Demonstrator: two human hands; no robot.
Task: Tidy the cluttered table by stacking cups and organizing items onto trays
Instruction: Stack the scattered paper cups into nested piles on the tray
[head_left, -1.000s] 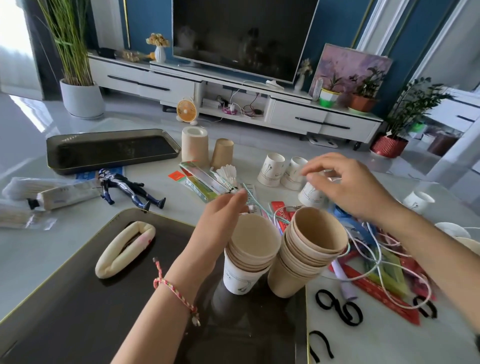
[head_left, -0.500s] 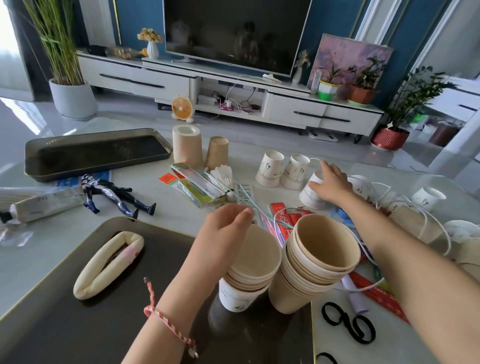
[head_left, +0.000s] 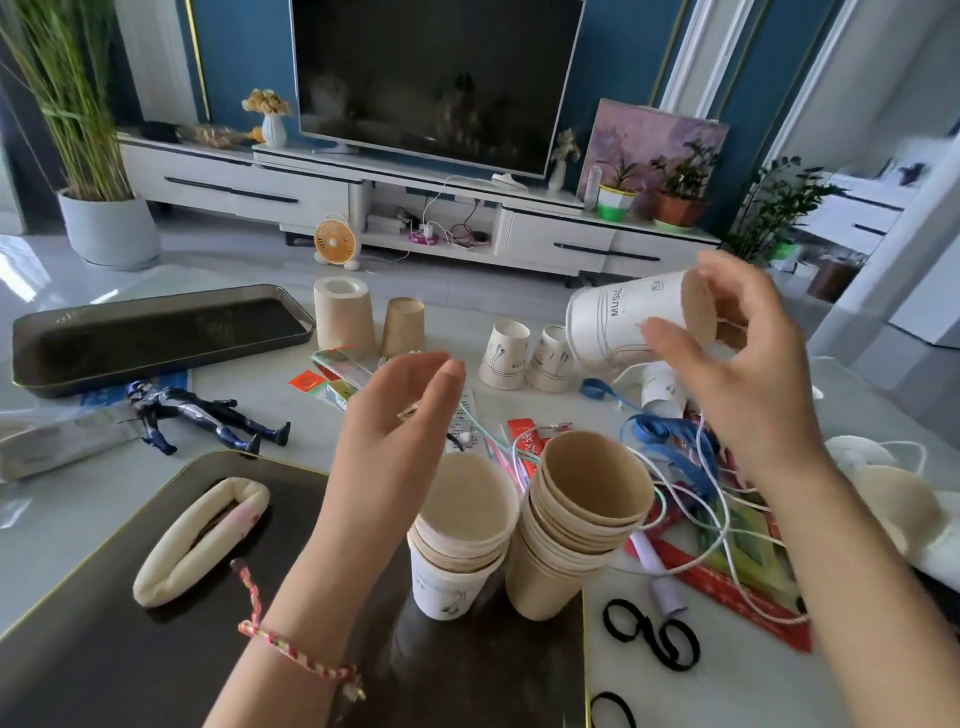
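Upper right of frame, right hand gripped a white cup sideways, left hand open above the cup stacks.

Just one head cam, looking forward and down over the table. Hands are close up. Edges look warped, probably wide-angle.

Two cup stacks stand side by side on the near tray. A second tray lies behind on the table, to the left.
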